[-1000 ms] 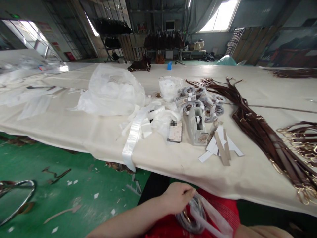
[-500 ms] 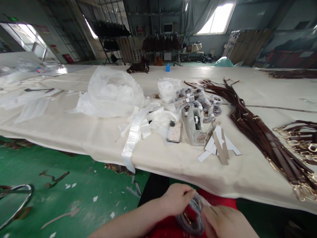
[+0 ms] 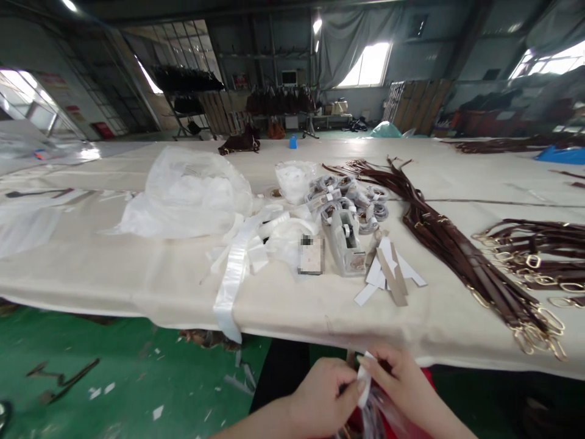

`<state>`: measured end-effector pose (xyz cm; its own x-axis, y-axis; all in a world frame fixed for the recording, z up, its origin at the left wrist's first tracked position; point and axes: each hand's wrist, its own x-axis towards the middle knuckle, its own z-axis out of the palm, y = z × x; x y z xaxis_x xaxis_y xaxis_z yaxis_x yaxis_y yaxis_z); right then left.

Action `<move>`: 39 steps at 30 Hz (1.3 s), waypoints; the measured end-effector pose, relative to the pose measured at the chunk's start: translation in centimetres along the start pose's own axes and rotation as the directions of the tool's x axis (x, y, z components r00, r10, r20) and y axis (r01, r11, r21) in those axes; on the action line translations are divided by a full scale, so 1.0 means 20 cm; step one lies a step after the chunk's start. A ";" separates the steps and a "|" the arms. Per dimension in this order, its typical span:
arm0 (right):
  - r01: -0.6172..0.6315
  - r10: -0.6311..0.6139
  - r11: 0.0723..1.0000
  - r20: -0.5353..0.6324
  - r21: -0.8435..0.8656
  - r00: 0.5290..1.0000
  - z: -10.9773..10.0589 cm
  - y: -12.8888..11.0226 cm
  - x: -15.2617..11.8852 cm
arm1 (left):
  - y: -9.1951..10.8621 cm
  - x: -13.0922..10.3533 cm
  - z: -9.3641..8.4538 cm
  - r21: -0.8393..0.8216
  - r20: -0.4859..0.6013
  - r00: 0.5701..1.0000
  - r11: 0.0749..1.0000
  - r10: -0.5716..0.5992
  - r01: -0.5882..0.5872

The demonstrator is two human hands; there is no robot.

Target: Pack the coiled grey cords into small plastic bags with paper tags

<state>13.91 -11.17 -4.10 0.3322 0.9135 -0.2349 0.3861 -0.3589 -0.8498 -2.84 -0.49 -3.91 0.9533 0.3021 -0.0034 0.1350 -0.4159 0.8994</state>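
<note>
Both hands are working low in front of the table (image 3: 114,268), close to the lower edge of the view, which is cutting off the forearms. The left hand (image 3: 322,390) is pressing its thumb against a white strip (image 3: 365,381), its other fingers curling in close; the right hand (image 3: 404,378) is pinching the strip's upper part between thumb and fingers. The fingertips behind the strip are hiding from the camera. Just below, a coiled strap in clear wrap (image 3: 372,421) is hanging between the hands in front of a red garment, the left hand covering part of it and the frame's edge cropping the rest; the strip is probably going around it, though the overlap is hard to read.

On the table, a tape dispenser (image 3: 347,247) is standing beside loose paper strips (image 3: 388,274) and is partly blocking a heap of wrapped coils (image 3: 338,198). Pixelation is obscuring a small flat item (image 3: 311,255) just left of it. Farther right, brown straps (image 3: 439,235) are lying in a long bundle, while the right frame edge is cutting through another group (image 3: 543,250).
</note>
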 end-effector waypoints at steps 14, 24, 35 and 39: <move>-0.090 0.114 0.884 -0.026 0.460 0.993 0.16 0.05 -0.02 | -0.06 -0.04 0.03 -0.012 -0.135 0.990 1.000 0.024 -0.026; -0.054 0.044 0.941 0.037 0.334 0.998 0.03 -0.07 -0.08 | 0.00 -0.01 0.08 -0.162 -0.250 0.926 0.955 -0.282 0.248; -0.247 0.161 0.890 0.242 0.384 0.957 0.03 0.05 -0.01 | -0.01 -0.05 0.11 -0.109 -0.237 0.942 0.970 -0.238 0.218; -0.215 0.114 0.915 0.291 0.341 0.950 0.03 0.05 0.01 | -0.01 -0.07 0.09 -0.063 -0.216 0.959 0.982 -0.185 0.176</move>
<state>13.85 -11.25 -5.20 0.1094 0.8824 -0.4577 -0.0118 -0.4592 -0.8882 -3.73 -2.46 -4.90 0.8305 0.5519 -0.0753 0.2830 -0.3015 0.9105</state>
